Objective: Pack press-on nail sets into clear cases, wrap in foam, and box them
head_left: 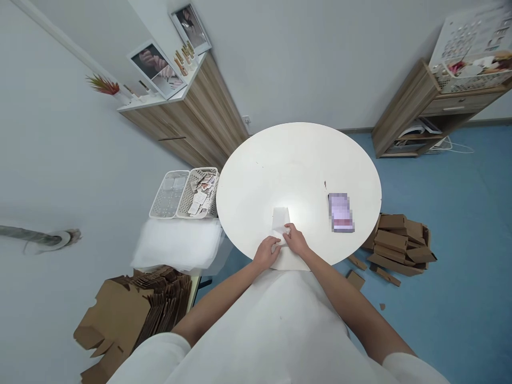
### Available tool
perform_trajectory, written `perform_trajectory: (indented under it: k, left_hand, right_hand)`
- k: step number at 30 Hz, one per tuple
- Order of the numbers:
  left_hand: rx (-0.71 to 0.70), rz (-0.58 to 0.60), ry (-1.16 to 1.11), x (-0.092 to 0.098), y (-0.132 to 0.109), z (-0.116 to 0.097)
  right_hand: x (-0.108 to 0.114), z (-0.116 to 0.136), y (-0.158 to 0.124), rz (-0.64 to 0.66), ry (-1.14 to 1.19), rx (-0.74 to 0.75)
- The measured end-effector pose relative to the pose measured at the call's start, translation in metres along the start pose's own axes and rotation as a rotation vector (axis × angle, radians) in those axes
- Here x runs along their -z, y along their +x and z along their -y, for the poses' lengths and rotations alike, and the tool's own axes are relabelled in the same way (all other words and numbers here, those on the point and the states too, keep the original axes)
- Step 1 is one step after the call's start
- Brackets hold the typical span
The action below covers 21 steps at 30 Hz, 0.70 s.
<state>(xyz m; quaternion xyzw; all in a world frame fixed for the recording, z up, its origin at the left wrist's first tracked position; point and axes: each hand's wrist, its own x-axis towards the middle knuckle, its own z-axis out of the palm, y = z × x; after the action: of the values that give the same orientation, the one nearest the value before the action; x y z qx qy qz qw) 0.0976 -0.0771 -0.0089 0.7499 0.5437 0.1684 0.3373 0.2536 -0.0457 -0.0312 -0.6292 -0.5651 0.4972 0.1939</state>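
A small white sheet, perhaps paper or thin foam (280, 217), lies near the front edge of the round white table (256, 160). My left hand (267, 253) is at its near left corner, fingers curled and closed on the sheet. At the sheet's right side, my right hand (296, 240) pinches its edge between thumb and fingers. The part close to my hands looks folded or raised. Whether anything lies inside the sheet cannot be made out. To the right on the table rests a phone (341, 213) with its blurred screen facing up.
Left of the table stand two white baskets (178, 212), a stack of white translucent sheets (176, 242) and flattened cardboard boxes (120, 309). Folded brown boxes (394, 240) are heaped on the floor at right. A wooden cabinet (200, 106) and a shelf unit (412, 106) stand by the walls.
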Motion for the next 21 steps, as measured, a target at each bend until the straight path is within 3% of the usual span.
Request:
perform_trajectory:
  k: [3,8,12,18,21]
  left_hand:
    - [-0.012,-0.064,0.096,0.003,0.009,0.002]
    - [-0.037,0.090,0.240,0.000,0.027,-0.003]
    - [0.001,0.134,0.266,-0.003,0.030,-0.004]
    - [-0.017,0.126,0.239,-0.005,0.027,0.002]
    - [-0.036,0.130,0.185,-0.006,0.028,0.005]
  right_hand:
    - [0.001,-0.002,0.000,0.017,-0.004,0.011]
    - [0.006,0.001,-0.007,0.066,-0.035,0.017]
    - [0.015,0.006,-0.017,0.106,-0.219,0.044]
    - [0.025,0.011,-0.021,0.082,-0.565,0.296]
    - [0.020,0.011,-0.016,0.121,-0.662,0.336]
